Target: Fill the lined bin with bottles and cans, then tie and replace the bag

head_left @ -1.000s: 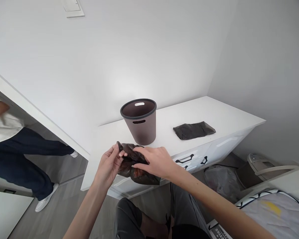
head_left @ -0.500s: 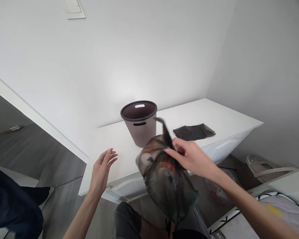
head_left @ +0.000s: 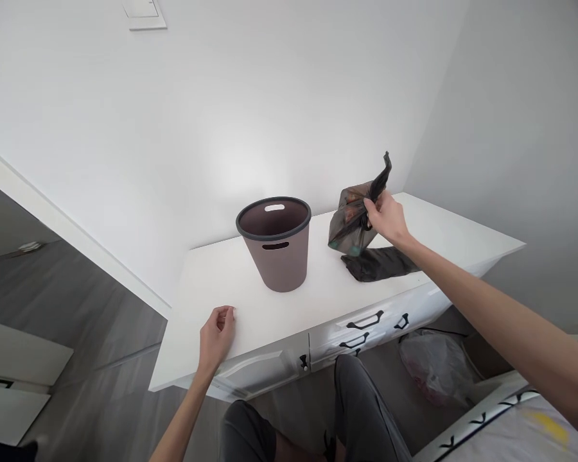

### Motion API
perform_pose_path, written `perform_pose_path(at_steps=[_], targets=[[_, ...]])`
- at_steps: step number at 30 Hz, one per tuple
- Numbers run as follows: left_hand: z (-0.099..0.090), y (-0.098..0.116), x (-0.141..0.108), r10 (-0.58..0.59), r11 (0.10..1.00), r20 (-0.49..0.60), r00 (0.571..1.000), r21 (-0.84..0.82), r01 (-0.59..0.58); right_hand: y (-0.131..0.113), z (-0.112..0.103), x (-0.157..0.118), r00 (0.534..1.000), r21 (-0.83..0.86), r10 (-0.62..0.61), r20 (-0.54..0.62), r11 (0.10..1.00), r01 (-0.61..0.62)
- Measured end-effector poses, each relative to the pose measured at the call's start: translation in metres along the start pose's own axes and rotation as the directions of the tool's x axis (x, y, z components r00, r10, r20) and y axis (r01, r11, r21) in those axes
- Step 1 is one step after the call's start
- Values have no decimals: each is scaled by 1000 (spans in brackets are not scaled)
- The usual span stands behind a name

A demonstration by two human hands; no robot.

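My right hand (head_left: 386, 217) grips the knotted neck of a filled, see-through black garbage bag (head_left: 349, 224) above the white cabinet top, right of the bin. Orange and green bits show through the plastic. Below it lies a folded black garbage bag (head_left: 383, 264), partly covered by my forearm. A mauve trash bin (head_left: 284, 266) with a dark rim and cut-out handles stands upright between my hands; the inside that shows has no liner. My left hand (head_left: 216, 337) is at the cabinet top's front left, fingers curled in with nothing visible in them.
The white cabinet top (head_left: 250, 314) stands against the wall, with black-handled drawers (head_left: 361, 321) below. A clear plastic bag (head_left: 438, 362) sits on the floor at right. Nearer is a pale padded surface (head_left: 525, 430) with a yellow patch. My knees are under the front edge.
My right hand has carried the filled bag up, back and right, from before the bin to above the folded bag. My left hand has lowered and curled. The person at left has mostly left view.
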State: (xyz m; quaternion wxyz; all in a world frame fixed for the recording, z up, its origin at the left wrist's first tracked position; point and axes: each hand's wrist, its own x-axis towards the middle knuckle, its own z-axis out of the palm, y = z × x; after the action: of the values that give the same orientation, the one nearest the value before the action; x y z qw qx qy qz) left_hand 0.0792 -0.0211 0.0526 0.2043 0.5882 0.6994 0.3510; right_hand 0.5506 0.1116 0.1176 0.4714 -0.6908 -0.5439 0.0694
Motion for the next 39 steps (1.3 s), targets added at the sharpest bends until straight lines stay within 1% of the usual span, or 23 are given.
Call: perform_pose_path(at_steps=[2,4,6,7,8,9,11,12,14,15,17,18,19,21,23,25,27,31,36,39], targets=[[0,0,-2,15,1000,-18,1000,-2,-15,7,24,18,996,13,89,16,996,-89],[0,-2,-3,17,1000,-26,1000,3,-17,13,43,30,974,24,221,54,975,-223],[1,-7,-3,10,1000,-19,1000,8,-10,19,56,36,933,24,347,100,936,-351],[1,-10,-3,7,1000,-12,1000,9,-7,22,61,38,914,12,391,111,919,-394],[2,-12,-2,6,1000,-3,1000,10,-6,25,65,39,902,-10,417,108,908,-418],[3,-15,-2,6,1000,6,1000,12,-6,28,67,40,901,-40,424,95,906,-422],[4,-19,-2,13,1000,15,1000,15,-13,34,71,38,921,-106,385,61,920,-378],[5,-20,-1,17,1000,15,1000,17,-17,37,72,36,940,-129,340,36,934,-333],[5,-21,-1,23,1000,11,1000,18,-23,44,73,26,978,-145,206,-41,967,-210],[6,-21,0,24,1000,10,1000,18,-24,48,74,18,988,-147,130,-88,979,-142],[5,-22,0,21,1000,11,1000,18,-22,62,76,-6,988,-167,3,-155,985,-29],[5,-22,0,20,1000,14,1000,19,-21,70,77,-21,989,-188,-36,-146,982,8],[5,-22,0,19,1000,16,1000,20,-20,79,80,-38,992,-219,-54,-114,975,28],[5,-23,0,19,999,18,1000,26,-20,98,85,-74,999,-319,-34,-10,947,29],[5,-23,0,27,999,16,1000,35,-28,113,91,-106,994,-412,31,109,911,17],[6,-23,-1,36,998,9,999,46,-36,122,95,-129,981,-462,71,183,887,23],[6,-24,-1,44,998,6,999,52,-44,123,97,-141,980,-478,67,186,878,31],[7,-25,-2,60,997,-3,998,54,-59,117,97,-149,992,-514,8,129,856,61],[8,-23,-4,68,996,-14,998,51,-67,102,101,-169,979,-544,-42,201,826,147],[7,-22,-5,78,995,-14,997,57,-77,88,106,-186,979,-549,-58,196,821,158]])
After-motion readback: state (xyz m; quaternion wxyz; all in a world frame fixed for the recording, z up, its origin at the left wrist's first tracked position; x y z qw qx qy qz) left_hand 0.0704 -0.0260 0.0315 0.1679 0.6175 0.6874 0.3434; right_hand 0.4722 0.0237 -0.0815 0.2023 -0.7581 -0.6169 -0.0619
